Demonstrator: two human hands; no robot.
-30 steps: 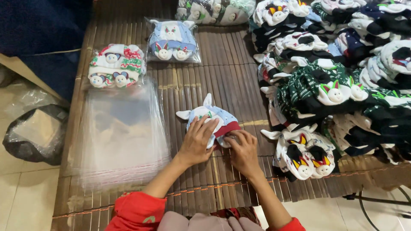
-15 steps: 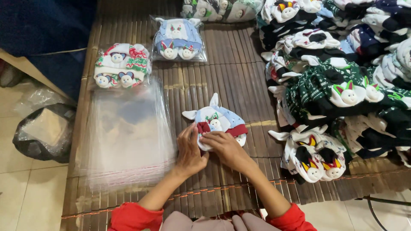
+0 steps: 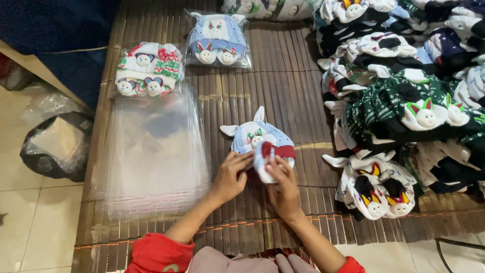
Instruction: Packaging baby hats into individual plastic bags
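A light blue baby hat set [image 3: 256,135] with white ears and a small animal face lies on the bamboo mat [image 3: 283,91]. My left hand [image 3: 230,177] holds its lower left edge. My right hand [image 3: 284,188] pinches a small white and red piece [image 3: 269,154] folded over the set's lower edge. Both sleeves are red.
A stack of clear plastic bags [image 3: 151,151] lies left of my hands. Two bagged sets, one white-green-red [image 3: 147,68] and one blue [image 3: 217,38], sit at the back. A large pile of unbagged hat sets [image 3: 414,101] fills the right side. A dark bag [image 3: 53,144] rests on the tiled floor.
My hands have drawn closer together on the lower edge of the blue set, and the red-trimmed piece has been folded over it. The view shifted slightly.
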